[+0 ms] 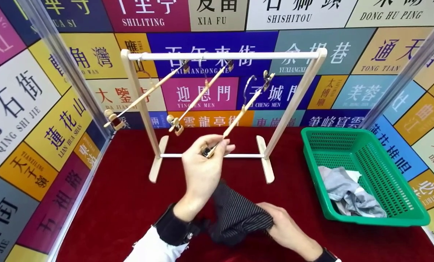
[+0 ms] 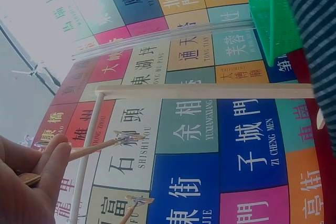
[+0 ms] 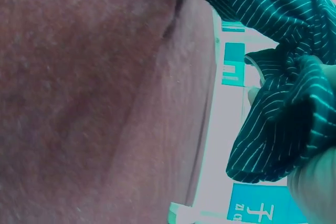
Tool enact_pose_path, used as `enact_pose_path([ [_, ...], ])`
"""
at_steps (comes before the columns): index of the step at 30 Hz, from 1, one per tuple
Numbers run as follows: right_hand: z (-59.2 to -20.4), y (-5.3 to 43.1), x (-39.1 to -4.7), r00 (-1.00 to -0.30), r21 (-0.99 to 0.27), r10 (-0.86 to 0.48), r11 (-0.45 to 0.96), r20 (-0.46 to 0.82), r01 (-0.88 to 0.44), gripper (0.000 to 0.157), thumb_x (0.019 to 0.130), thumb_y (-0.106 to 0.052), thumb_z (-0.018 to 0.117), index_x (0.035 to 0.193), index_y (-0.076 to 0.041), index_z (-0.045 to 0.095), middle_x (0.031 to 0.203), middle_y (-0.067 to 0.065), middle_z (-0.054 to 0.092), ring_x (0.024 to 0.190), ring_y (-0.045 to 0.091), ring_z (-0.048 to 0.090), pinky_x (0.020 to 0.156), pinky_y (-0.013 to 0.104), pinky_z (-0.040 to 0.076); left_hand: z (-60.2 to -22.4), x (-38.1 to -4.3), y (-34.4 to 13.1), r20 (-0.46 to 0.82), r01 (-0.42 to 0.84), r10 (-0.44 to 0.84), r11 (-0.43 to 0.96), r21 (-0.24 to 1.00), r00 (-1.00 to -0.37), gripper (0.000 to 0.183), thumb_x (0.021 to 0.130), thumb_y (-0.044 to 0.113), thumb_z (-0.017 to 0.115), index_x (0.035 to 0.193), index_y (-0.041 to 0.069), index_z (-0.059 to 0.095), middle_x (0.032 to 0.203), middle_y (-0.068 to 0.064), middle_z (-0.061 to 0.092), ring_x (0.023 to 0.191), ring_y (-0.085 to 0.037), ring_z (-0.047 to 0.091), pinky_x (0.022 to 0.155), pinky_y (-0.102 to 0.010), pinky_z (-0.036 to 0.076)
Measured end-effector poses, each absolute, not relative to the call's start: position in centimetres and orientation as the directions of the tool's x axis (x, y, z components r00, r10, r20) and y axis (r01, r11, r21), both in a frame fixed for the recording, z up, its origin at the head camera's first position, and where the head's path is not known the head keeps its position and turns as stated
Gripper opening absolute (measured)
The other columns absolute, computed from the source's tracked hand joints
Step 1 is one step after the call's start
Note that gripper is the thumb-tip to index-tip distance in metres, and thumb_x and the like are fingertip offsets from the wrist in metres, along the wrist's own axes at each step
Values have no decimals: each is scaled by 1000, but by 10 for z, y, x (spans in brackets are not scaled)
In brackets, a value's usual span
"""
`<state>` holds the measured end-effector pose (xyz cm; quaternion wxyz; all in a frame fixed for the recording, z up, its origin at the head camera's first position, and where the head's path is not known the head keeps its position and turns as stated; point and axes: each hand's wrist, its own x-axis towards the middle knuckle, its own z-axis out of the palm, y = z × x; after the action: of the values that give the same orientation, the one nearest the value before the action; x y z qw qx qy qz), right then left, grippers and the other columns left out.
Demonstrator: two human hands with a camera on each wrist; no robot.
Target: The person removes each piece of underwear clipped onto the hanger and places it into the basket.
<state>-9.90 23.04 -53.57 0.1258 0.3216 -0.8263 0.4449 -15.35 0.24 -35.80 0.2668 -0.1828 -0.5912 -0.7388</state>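
My left hand (image 1: 202,167) grips the near end of a wooden clip hanger (image 1: 242,111), thumb and fingers around the bar by its near clip. The far clip (image 1: 267,80) points up and away, and the metal hook shows below the rack's top rail in the head view. Lower down, my right hand (image 1: 287,227) holds a dark cloth with thin pale stripes (image 1: 235,214), bunched and draped below the left wrist. Folds of this striped cloth (image 3: 283,114) fill the right side of the right wrist view, with part of the hand hidden behind them.
Ahead stands a wooden rack (image 1: 289,105) with a white top rail (image 1: 260,55). Two more clip hangers (image 1: 151,89) hang from it toward the left. At right, a green basket (image 1: 398,220) holds crumpled grey cloth (image 1: 351,193). Dark red cloth (image 1: 122,203) covers the table.
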Motion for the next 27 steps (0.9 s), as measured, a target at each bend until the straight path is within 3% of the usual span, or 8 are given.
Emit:
enact_pose_path([
  [7, -533, 240, -100, -733, -634, -377, 370, 566, -679, 44, 83, 15, 76, 117, -13, 73, 108, 1, 74, 101, 15, 72, 92, 14, 52, -349, -161, 6, 574, 606, -208, -155, 781, -792, 10, 93, -11, 72, 102, -14, 70, 90, -21, 76, 75, -36, 77, 77, -40, 64],
  [17, -520, 251, -99, -716, -615, -331, 366, 615, -698, 47, 80, 21, 74, 115, -10, 73, 108, 3, 74, 100, 14, 71, 92, 15, 52, -342, -174, 13, 572, 612, -225, -188, 769, -788, 6, 93, -13, 69, 98, -17, 67, 90, -23, 74, 76, -39, 76, 76, -40, 64],
  [27, -501, 258, -97, -649, -583, -302, 286, 698, -761, 53, 70, 32, 69, 111, -2, 73, 101, 10, 73, 96, 12, 69, 89, 15, 53, -340, -184, 16, 555, 601, -243, -193, 776, -795, 4, 93, -16, 67, 96, -14, 68, 91, -30, 72, 76, -32, 77, 75, -41, 65],
])
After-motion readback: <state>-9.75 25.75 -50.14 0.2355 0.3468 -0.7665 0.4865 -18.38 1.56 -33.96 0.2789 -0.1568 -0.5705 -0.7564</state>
